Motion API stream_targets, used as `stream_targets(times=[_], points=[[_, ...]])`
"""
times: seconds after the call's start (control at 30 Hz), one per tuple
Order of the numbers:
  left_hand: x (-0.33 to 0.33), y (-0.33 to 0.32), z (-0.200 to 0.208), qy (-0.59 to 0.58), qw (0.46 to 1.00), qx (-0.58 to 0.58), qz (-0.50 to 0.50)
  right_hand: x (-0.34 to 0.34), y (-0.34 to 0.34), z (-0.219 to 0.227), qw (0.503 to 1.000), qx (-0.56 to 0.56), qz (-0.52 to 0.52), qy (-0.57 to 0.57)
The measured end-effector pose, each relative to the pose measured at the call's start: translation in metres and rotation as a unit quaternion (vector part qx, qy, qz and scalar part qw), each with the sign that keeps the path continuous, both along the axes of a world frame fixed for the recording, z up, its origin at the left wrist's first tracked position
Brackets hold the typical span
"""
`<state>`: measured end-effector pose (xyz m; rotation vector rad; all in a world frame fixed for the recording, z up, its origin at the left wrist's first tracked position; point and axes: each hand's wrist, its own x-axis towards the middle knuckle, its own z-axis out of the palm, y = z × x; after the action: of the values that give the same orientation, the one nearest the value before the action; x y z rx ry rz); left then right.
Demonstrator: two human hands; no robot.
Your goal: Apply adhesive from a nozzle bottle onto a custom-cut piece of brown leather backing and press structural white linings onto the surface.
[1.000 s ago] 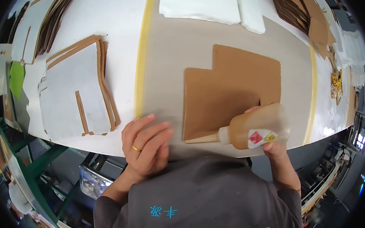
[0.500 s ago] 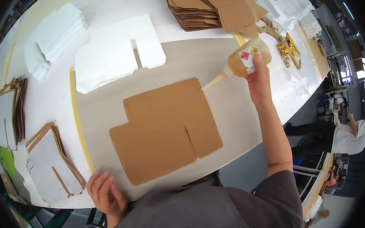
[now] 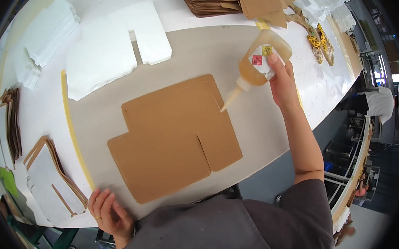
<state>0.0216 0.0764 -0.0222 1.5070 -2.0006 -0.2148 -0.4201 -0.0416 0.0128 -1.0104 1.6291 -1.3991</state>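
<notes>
A flat brown leather-like panel (image 3: 168, 140) with a stepped corner and a narrow slit lies on the grey work mat (image 3: 96, 117). My right hand (image 3: 282, 79) is closed around a clear squeeze bottle (image 3: 265, 56) of amber liquid, probably glue. The bottle is tilted, and its long thin nozzle touches or hovers just over the panel's right edge; a thin wet line shows there. My left hand (image 3: 110, 212) rests at the table's near edge, left of the panel, with fingers loosely apart and nothing in it.
White cut sheets (image 3: 121, 42) lie beyond the panel, with a white stack (image 3: 52, 35) farther left. Brown panels (image 3: 214, 0) are piled at the back. White-faced pieces (image 3: 54, 179) lie at the left. Yellow-patterned scissors-like handles (image 3: 315, 44) sit at the right; another person (image 3: 380, 104) is beyond.
My right hand has brought the bottle nearer, moving its nozzle down along the panel's right edge. The view has shifted slightly. My left hand stays at the table edge.
</notes>
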Motion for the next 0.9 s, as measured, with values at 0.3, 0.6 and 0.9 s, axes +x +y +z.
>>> stream_targets(times=[0.3, 0.6, 0.9], points=[[0.003, 0.0, -0.004, 0.001, 1.0, -0.016, -0.012, 0.001, 0.097, 0.002, 0.998, 0.046, -0.034, -0.039], [0.005, 0.002, -0.004, 0.003, 0.999, -0.019, -0.036, 0.022, 0.206, -0.029, 0.977, -0.117, -0.176, -0.009], [0.002, 0.001, -0.003, 0.016, 0.999, -0.023, -0.032, 0.054, 0.177, -0.032, 0.992, -0.117, -0.045, 0.0]])
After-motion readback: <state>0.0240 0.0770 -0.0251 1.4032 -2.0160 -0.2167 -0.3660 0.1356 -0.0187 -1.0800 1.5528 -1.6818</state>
